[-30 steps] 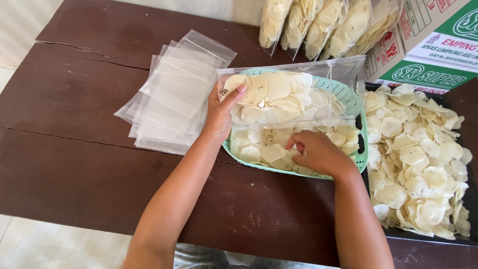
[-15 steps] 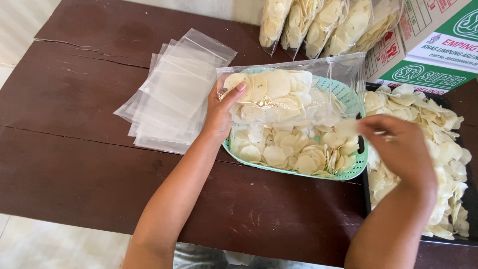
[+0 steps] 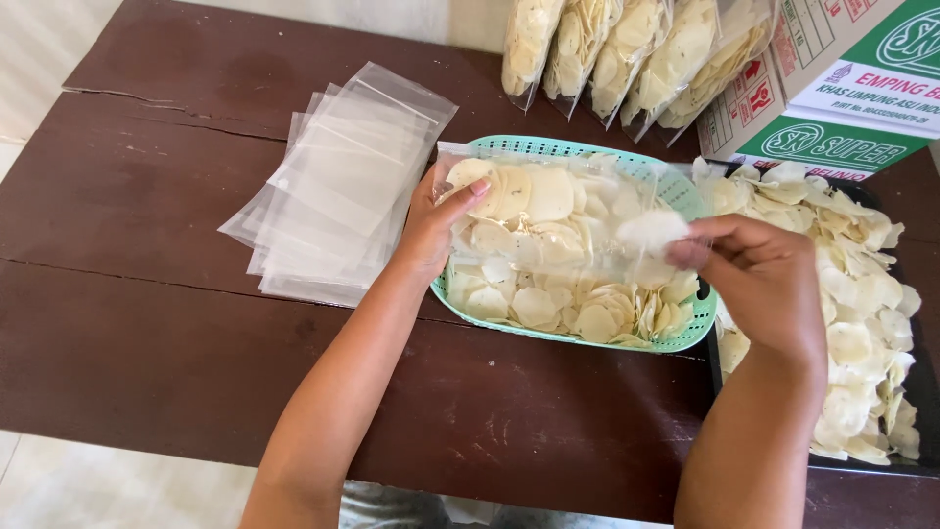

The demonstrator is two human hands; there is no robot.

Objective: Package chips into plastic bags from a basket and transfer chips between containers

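Clear bag (image 3: 548, 211) between left hand (image 3: 431, 230) and right hand (image 3: 764, 279)

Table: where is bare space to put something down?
The table is bare left of and in front of the empty bags, and along the near edge below the basket. Crowded: the right side, with the tray of chips, the box and the filled bags.

right hand (image 3: 764, 284) moved chips (image 3: 651, 230) from basket (image 3: 685, 333) to bag (image 3: 548, 211)
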